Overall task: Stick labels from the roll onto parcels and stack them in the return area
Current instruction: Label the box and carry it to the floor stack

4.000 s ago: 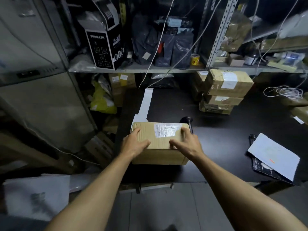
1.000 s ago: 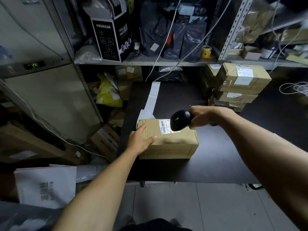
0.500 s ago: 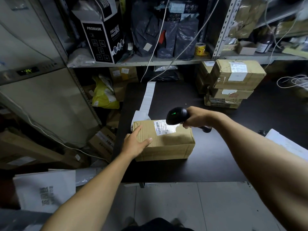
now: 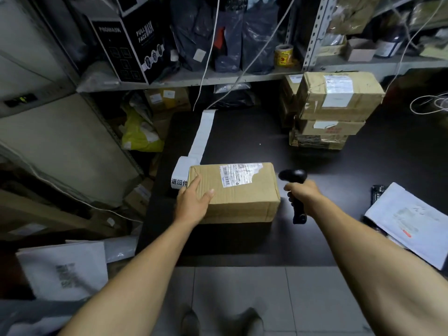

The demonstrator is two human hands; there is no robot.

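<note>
Cardboard parcel (image 4: pixel 238 190) steadied under flat left hand (image 4: pixel 192 202); right hand (image 4: pixel 303 191) grip holds barcode scanner (image 4: pixel 294 190) beside it. Scan step; next, likely label strip (image 4: pixel 194 151) beyond.

Illumination is dim, falling from above. The black table (image 4: pixel 242 141) absorbs most light. Wide-angle distortion bends the shelf upright (image 4: pixel 315 32) at 1 o'clock. Edges are soft; the forearms are slightly blurred.

Left hand (image 4: pixel 192 202) flat, fingers straight; right hand (image 4: pixel 303 191) in closed grip.
</note>
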